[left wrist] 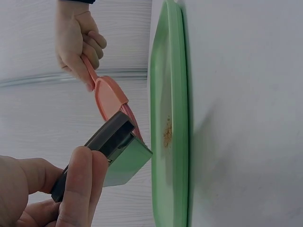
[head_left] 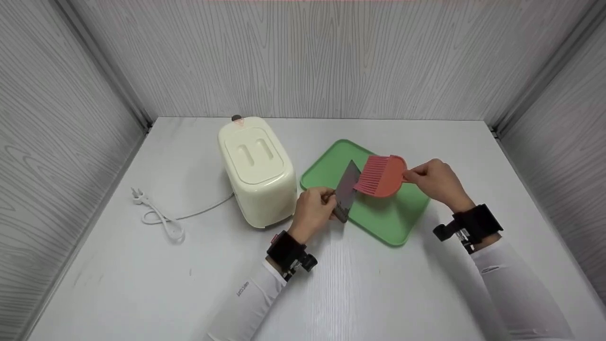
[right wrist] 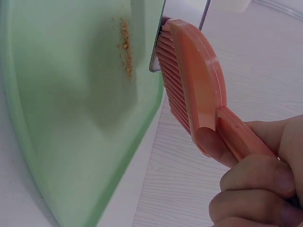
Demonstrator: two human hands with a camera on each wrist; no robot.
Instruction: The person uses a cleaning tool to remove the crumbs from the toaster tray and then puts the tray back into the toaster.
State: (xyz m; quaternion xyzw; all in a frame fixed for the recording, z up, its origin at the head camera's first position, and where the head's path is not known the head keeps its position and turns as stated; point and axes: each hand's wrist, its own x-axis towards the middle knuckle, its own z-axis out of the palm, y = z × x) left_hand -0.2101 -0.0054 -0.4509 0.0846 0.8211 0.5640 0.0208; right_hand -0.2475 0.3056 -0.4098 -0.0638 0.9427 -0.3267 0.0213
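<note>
Right of the frame's centre, over the green tray (head_left: 393,222), I see an orange brush (head_left: 393,176) touching a metal crumb tray (head_left: 346,189). The brush looks light, its plastic stiff and bristles bendy, best held by the short handle; the thin, rigid crumb tray may be slippery, so its dark end suits gripping. The right hand (head_left: 438,182) is clamped on that handle; the left hand (head_left: 313,210) pinches the dark end, thumb against fingers.

Dark lettering (head_left: 243,288) runs along the left sleeve (head_left: 248,308), too small to read.
</note>
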